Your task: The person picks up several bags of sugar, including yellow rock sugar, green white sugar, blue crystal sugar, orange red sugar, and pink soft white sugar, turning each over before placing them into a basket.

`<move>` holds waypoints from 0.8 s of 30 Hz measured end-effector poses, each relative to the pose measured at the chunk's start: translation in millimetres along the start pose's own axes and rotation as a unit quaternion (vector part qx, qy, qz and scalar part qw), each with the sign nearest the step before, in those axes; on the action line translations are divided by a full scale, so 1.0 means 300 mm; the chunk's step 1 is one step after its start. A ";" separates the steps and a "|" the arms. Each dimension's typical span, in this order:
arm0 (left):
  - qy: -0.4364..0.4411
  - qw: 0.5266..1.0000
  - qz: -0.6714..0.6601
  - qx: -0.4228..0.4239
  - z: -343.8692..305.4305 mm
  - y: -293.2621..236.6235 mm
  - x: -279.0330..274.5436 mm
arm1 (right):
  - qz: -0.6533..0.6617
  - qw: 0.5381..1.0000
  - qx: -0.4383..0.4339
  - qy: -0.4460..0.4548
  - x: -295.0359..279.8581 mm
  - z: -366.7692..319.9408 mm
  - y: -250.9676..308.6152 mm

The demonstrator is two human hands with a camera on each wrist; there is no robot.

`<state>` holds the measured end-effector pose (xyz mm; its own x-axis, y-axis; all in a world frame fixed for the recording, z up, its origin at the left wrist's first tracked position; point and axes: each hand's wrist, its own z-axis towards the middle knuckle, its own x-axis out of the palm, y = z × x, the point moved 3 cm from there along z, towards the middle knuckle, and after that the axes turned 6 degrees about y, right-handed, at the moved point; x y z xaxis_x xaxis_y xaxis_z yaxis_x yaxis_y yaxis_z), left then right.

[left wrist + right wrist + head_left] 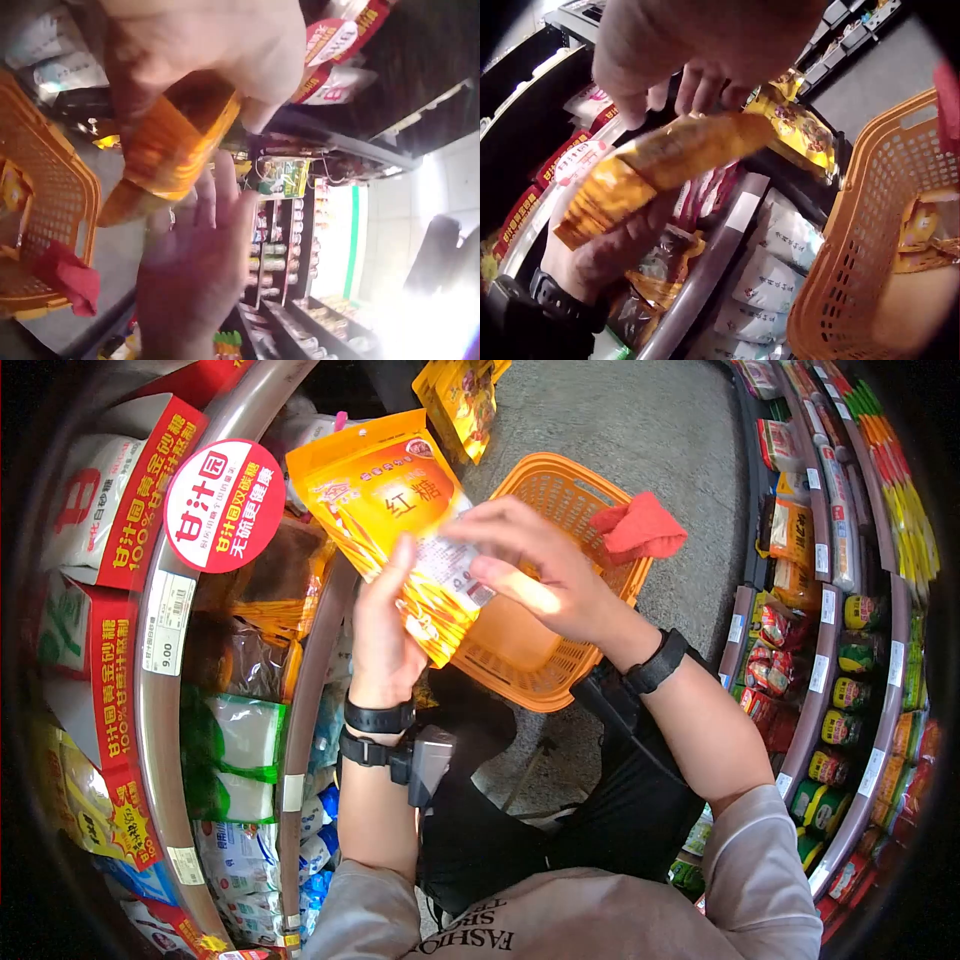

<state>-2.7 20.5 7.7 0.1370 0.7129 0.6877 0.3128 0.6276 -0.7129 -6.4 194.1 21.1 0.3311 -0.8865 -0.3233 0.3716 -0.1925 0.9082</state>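
Note:
An orange and yellow bag of brown sugar [375,490] is tilted in front of the body in the head view. My left hand [385,630] grips it along its lower left side, thumb across the front; the left wrist view also shows the left hand [202,37] around the bag [176,150]. Over the bag's right edge lies my right hand [535,565], its fingers reaching across the printed panel. Seen from the left wrist, the right hand [195,277] has extended fingers beside the bag. In the right wrist view the fingers hang just above the bag [682,154].
An orange plastic basket [590,478] stands on the floor, with a red cloth [640,528] over its rim and an orange packet [930,217] inside. Shelves of bagged sugar [240,735] line the left; shelves of jars and packets [850,695] line the right.

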 end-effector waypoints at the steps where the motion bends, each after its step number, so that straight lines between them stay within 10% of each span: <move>1: 0.008 0.999 -0.037 -0.006 0.002 -0.017 -0.009 | -0.036 0.999 0.009 -0.026 -0.005 0.005 -0.001; 6: 0.022 0.999 -0.034 0.036 -0.030 -0.081 0.019 | 0.038 0.992 0.011 -0.120 -0.019 0.018 -0.063; 10: 0.023 0.998 0.036 0.039 -0.038 -0.062 0.008 | 0.305 0.945 0.121 0.007 -0.003 0.002 -0.013; 18: 0.033 0.972 0.218 0.077 -0.021 -0.068 0.013 | 0.287 0.948 0.133 -0.023 -0.006 -0.002 -0.058; 24: 0.038 0.992 0.111 0.045 -0.005 -0.068 0.013 | 0.312 0.934 0.170 -0.030 -0.011 0.002 -0.053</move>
<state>-7.2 10.0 25.1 0.2644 0.8134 0.5181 0.1831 0.4851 -0.8551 -13.9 199.9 7.8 0.3372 -0.8908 0.3046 -0.1788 0.2570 0.9497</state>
